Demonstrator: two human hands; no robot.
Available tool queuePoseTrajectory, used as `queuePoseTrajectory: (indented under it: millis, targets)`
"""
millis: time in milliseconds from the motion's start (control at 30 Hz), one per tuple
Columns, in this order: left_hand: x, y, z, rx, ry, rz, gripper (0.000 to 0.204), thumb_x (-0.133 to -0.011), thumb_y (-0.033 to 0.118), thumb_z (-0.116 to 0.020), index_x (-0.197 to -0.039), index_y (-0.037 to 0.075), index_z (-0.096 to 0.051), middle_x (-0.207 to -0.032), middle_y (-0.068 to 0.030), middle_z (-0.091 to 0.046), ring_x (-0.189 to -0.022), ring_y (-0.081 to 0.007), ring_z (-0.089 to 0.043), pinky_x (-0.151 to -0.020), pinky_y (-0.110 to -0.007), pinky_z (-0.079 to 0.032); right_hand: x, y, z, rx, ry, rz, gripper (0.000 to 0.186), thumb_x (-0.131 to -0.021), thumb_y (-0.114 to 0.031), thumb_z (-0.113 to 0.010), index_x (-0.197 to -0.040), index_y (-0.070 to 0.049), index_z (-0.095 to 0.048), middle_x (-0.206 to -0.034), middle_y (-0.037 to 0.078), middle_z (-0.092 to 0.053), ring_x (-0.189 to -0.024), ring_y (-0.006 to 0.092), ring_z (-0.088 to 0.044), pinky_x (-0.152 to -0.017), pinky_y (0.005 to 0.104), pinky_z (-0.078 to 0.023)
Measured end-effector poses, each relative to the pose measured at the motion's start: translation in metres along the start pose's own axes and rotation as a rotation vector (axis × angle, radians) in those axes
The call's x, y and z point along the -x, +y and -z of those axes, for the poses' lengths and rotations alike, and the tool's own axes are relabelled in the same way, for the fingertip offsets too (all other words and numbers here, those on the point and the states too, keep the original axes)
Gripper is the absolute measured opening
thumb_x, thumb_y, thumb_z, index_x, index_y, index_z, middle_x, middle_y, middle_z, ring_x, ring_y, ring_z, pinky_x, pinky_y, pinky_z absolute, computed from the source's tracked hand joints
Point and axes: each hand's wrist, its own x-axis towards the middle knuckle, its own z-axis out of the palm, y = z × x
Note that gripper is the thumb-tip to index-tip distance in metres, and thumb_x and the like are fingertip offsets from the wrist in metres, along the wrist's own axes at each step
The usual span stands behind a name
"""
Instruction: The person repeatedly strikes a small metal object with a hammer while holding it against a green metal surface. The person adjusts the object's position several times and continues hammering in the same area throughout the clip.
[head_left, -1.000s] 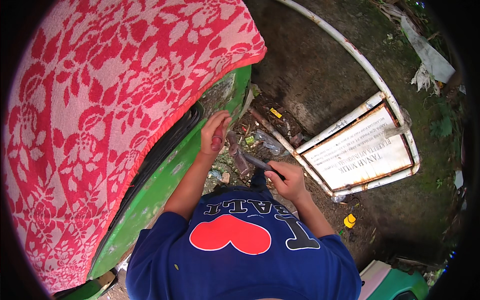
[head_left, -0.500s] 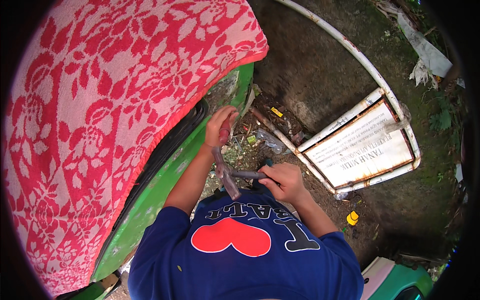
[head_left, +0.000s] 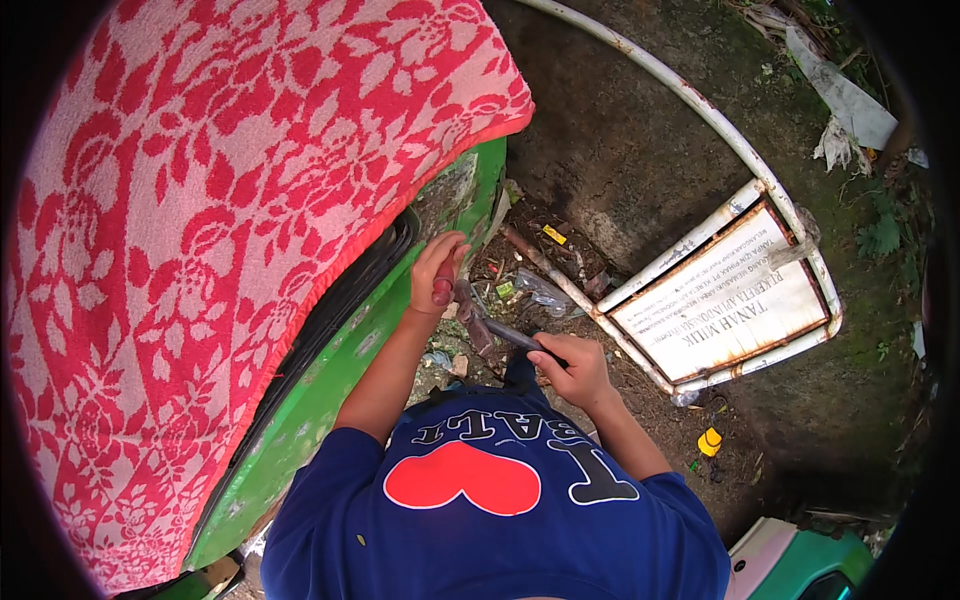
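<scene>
My left hand [head_left: 431,268] is closed around a red-handled tool [head_left: 442,291], with the handle's rounded end showing. The tool's working end is hidden behind my hand, so I cannot make out its kind. A hammer [head_left: 515,337] with a worn metal head and dark handle is in my right hand [head_left: 577,370], my fingers wrapped round the handle's end. Its head is close beside the red handle; whether they touch I cannot tell. My left hand is near the edge of a green-painted panel [head_left: 345,355] with scuffed bare patches.
A red and pink floral cloth [head_left: 250,200] covers the left side, over the panel and black rubber strips [head_left: 330,310]. To the right, a rusty white tubular frame holds a sign [head_left: 720,300]. Litter and a yellow scrap [head_left: 709,441] lie on the ground. A teal object [head_left: 815,565] stands lower right.
The hammer head has swung away from me and to the right, coming beside the red handle. My left hand has shifted slightly nearer, and the red handle's end has turned down.
</scene>
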Motion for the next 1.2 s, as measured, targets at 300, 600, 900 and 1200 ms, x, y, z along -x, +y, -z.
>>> queuePoseTrajectory:
  millis: [300, 600, 900, 1200]
  targets:
    - [-0.007, -0.005, -0.009, -0.015, 0.021, -0.042, 0.018, -0.085, 0.003, -0.074, -0.102, -0.001, -0.067, -0.102, -0.0142, -0.07, -0.091, -0.0269, -0.069, -0.082, -0.033, -0.055, 0.0, -0.002, 0.005, -0.033, -0.009, -0.082, 0.025, -0.086, -0.023, -0.074, -0.1, -0.003, -0.073, -0.085, 0.015, -0.072, -0.071, 0.0283, -0.07, -0.063, 0.0339, -0.053]
    - [-0.012, 0.006, -0.01, -0.018, 0.018, -0.022, 0.016, -0.086, 0.002, -0.073, -0.101, -0.002, -0.067, -0.101, -0.0148, -0.07, -0.093, -0.0273, -0.069, -0.084, -0.034, -0.054, 0.003, 0.002, 0.007, -0.008, -0.02, -0.111, 0.025, -0.087, -0.023, -0.073, -0.1, -0.002, -0.073, -0.085, 0.015, -0.072, -0.072, 0.0283, -0.07, -0.063, 0.0334, -0.053]
    - [-0.006, 0.003, -0.01, -0.002, 0.028, -0.025, 0.016, -0.087, 0.004, -0.073, -0.101, -0.003, -0.067, -0.101, -0.0156, -0.07, -0.094, -0.0284, -0.069, -0.085, -0.035, -0.054, 0.002, 0.005, 0.009, 0.001, -0.001, -0.119, 0.025, -0.087, -0.023, -0.073, -0.1, -0.002, -0.073, -0.085, 0.015, -0.072, -0.071, 0.0278, -0.07, -0.062, 0.0328, -0.053]
    - [-0.007, 0.001, -0.011, 0.003, 0.037, -0.007, 0.015, -0.088, 0.005, -0.072, -0.1, -0.003, -0.067, -0.102, -0.0159, -0.07, -0.093, -0.0284, -0.069, -0.085, -0.034, -0.054, -0.003, -0.003, 0.011, -0.011, -0.051, -0.013, 0.024, -0.085, -0.022, -0.073, -0.098, -0.002, -0.072, -0.074, 0.013, -0.068, -0.062, 0.0287, -0.066, -0.056, 0.0353, -0.05]
